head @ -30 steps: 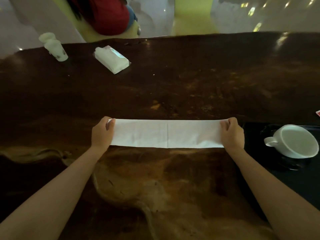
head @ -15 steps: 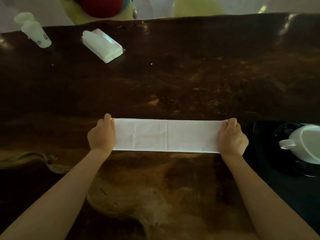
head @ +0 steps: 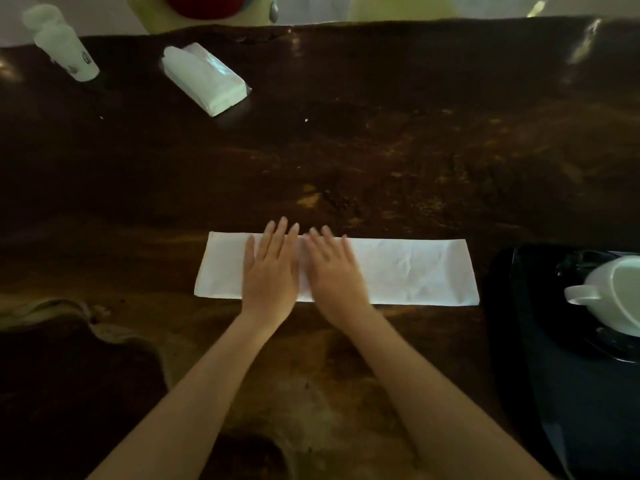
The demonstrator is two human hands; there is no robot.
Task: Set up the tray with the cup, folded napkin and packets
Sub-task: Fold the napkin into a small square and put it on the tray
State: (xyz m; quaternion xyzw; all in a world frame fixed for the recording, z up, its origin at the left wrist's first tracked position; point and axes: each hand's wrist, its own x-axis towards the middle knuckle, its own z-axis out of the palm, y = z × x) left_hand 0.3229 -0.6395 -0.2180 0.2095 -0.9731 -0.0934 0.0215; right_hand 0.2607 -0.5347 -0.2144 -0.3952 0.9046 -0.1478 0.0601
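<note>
Napkin [head: 398, 271], white and faintly creased, lies as a long flat strip on the dark wooden table [head: 381, 150]. We see the left hand [head: 272, 271] and right hand [head: 334, 275] pressed flat on it side by side, fingers straight. The black tray [head: 519, 341] bearing the white cup [head: 616, 299] sits just to its right.

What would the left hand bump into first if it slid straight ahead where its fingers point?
Probably nothing: the left hand lies flat on the napkin, fingers pointing away across the table. That line looks bare to the far edge; the tissue pack lies off to its left.
</note>
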